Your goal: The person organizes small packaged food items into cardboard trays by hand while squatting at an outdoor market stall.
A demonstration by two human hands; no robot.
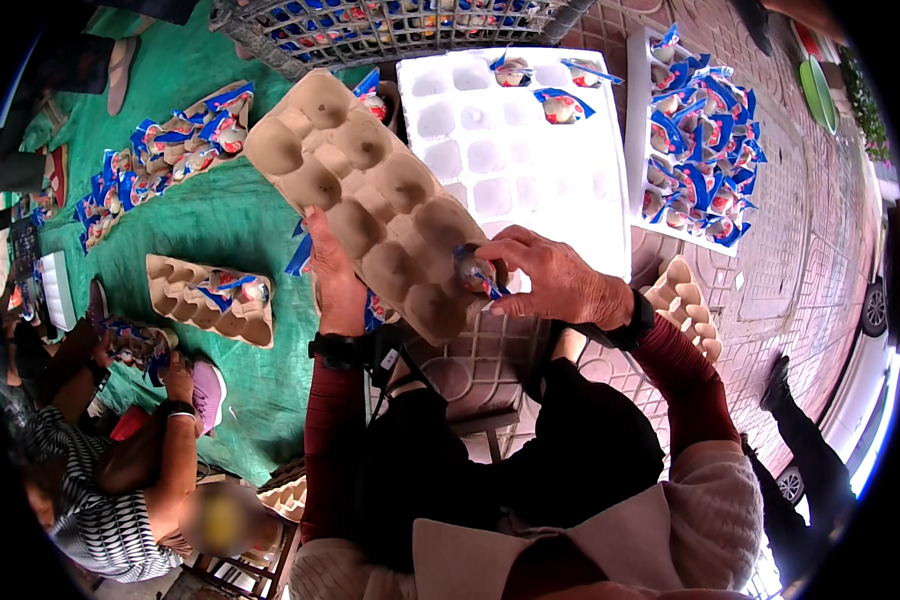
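My left hand (334, 274) grips the left edge of a brown pulp egg carton (390, 161), tilted in front of me. All of its cups but one look bare. At the carton's near right end, my right hand (551, 281) has thumb and fingers on an egg in a clear, blue and red printed wrapper (480, 271), which sits in or just over a cup. Beyond the carton lies a white foam tray (487, 157) of round hollows. Three wrapped eggs (565, 106) rest near its far right corner. Partly behind the carton, another wrapped egg (375, 103) shows.
A crate (405, 30) of wrapped eggs stands ahead. To the right is a heaped foam tray (701, 150), with a pulp carton (686, 307) nearer. Filled cartons (172, 150) and a part-filled one (210, 300) lie on the green sheet (270, 420). A co-worker (120, 480) sits at left.
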